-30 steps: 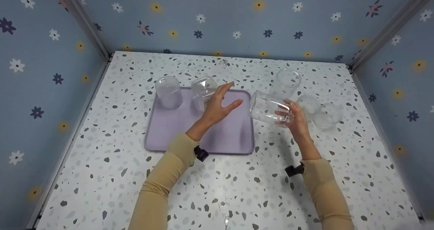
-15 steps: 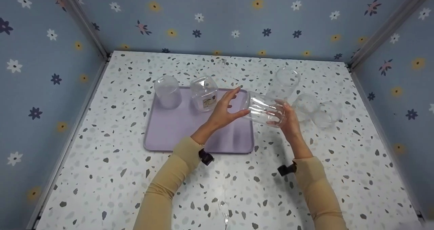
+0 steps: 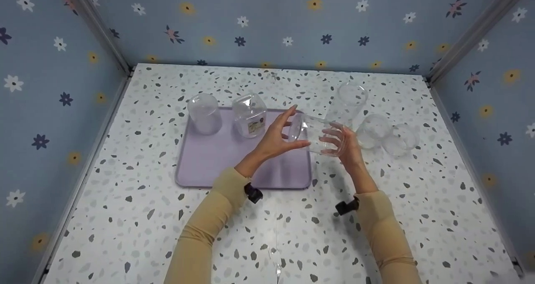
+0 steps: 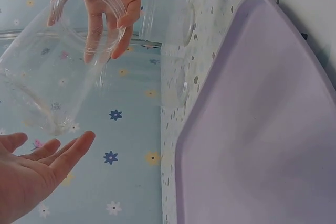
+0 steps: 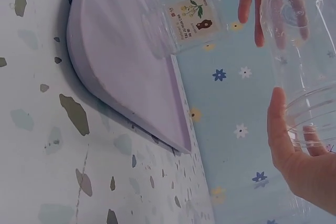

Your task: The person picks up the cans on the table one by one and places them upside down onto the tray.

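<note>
A clear jar [image 3: 316,133] was held in the air, on its side, above the right edge of the tray [image 3: 217,162]. It was gripped by the right hand [image 3: 350,148], the fingers being curled round the threaded mouth end, and that end was turned out past the tray's right edge. The jar's long axis was laid crosswise, roughly in line with the tray's long sides, so that the closed base was pointed away from the right-hand grip, in over the tray, and toward the space between the left thumb and fingers. The base was therefore nearer to the left hand [image 3: 273,142], which was poised over the tray with its fingers spread and curled round nothing; whether the base was touched by it could not be told. Near the tray's far side, beyond the left hand, a square jar [image 3: 240,123] with a printed label [image 3: 256,127] was stood, and a cloudy jar [image 3: 205,114] was placed at the far left corner. Beyond the tray's far right corner a tall jar [image 3: 349,100] was set on the table [image 3: 242,246], with a middle jar [image 3: 374,127] and an outer jar [image 3: 400,141] grouped farther right of the tray.
</note>
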`<act>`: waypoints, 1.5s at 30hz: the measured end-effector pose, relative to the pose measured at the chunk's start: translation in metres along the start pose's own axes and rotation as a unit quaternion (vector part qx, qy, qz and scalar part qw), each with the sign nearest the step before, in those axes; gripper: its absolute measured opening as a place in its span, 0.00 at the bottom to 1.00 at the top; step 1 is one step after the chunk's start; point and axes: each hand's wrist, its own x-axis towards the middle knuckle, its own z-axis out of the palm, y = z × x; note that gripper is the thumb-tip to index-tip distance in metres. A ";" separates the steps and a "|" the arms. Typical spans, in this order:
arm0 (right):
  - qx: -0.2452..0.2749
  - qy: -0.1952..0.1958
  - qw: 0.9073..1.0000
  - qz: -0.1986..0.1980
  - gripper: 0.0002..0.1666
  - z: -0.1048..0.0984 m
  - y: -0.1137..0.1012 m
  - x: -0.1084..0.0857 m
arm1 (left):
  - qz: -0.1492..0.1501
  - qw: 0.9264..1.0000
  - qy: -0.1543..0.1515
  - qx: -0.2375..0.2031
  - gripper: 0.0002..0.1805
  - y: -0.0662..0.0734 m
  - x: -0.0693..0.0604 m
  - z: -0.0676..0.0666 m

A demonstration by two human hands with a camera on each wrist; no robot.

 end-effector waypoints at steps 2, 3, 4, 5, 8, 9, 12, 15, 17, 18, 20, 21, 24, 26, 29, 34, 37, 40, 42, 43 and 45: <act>-0.002 -0.001 1.000 0.002 0.26 0.002 0.000 0.001 | 0.003 1.000 0.003 0.000 0.53 0.000 0.000 0.000; -0.004 -0.001 1.000 0.003 0.26 0.002 0.000 0.001 | 0.004 1.000 0.004 -0.001 0.52 0.000 0.000 0.000; -0.006 -0.001 1.000 0.004 0.27 0.003 0.000 0.001 | 0.006 1.000 0.005 -0.002 0.52 0.000 0.000 0.000; -0.006 -0.001 1.000 0.007 0.28 0.003 0.000 0.001 | 0.007 1.000 0.006 -0.003 0.52 0.000 0.000 0.000; -0.002 -0.001 1.000 0.011 0.30 0.004 0.000 0.002 | 0.011 1.000 0.007 -0.008 0.51 0.001 0.000 0.000; 0.000 -0.003 1.000 0.011 0.30 0.004 -0.001 0.001 | 0.012 1.000 0.008 -0.010 0.51 0.001 0.000 0.000; 0.006 -0.007 1.000 0.009 0.31 0.004 -0.001 0.001 | 0.018 1.000 0.010 -0.015 0.50 0.001 0.000 0.000; 0.009 -0.012 1.000 0.005 0.32 0.004 -0.001 0.002 | 0.023 1.000 0.013 -0.015 0.49 0.000 0.001 0.000; 0.011 -0.013 1.000 0.007 0.32 0.003 -0.001 0.003 | 0.027 0.999 0.013 -0.013 0.48 0.000 0.001 0.000; 0.012 -0.015 1.000 0.008 0.32 0.003 0.000 0.004 | 0.029 0.999 0.014 -0.012 0.48 0.000 0.000 0.000; 0.014 -0.020 1.000 0.011 0.31 0.002 0.000 0.005 | 0.032 0.999 0.015 -0.011 0.46 -0.001 0.001 -0.001; 0.014 -0.022 1.000 0.013 0.31 0.002 0.000 0.006 | 0.034 0.999 0.016 -0.011 0.46 -0.001 0.001 -0.001; 0.012 -0.029 0.999 0.022 0.31 0.001 0.001 0.007 | 0.039 0.999 0.020 -0.010 0.44 -0.001 0.001 -0.001; 0.010 -0.032 0.999 0.027 0.30 0.000 0.000 0.007 | 0.040 0.999 0.023 -0.007 0.43 -0.001 0.001 -0.001; 0.002 -0.033 0.999 0.031 0.29 0.000 -0.001 0.008 | 0.039 0.999 0.028 -0.003 0.43 0.000 0.001 -0.001; -0.031 -0.017 0.999 0.006 0.31 -0.002 0.000 0.012 | 0.035 0.999 0.035 0.002 0.42 0.014 0.000 -0.004; -0.052 0.014 0.998 -0.027 0.31 -0.003 0.000 0.015 | 0.030 0.998 0.045 0.016 0.42 0.016 0.000 -0.005; -0.050 0.037 0.996 -0.070 0.29 -0.009 0.005 0.019 | 0.026 0.997 0.062 0.046 0.43 0.006 0.004 -0.004; -0.045 0.046 0.993 -0.099 0.26 -0.026 0.019 0.033 | 0.027 0.995 0.067 0.061 0.43 0.006 0.004 -0.005; -0.051 0.049 0.991 -0.111 0.25 -0.035 0.025 0.039 | 0.028 0.995 0.070 0.069 0.43 0.006 0.005 -0.005; -0.077 0.064 0.988 -0.120 0.23 -0.042 0.029 0.047 | 0.028 0.993 0.070 0.088 0.44 0.007 0.006 -0.007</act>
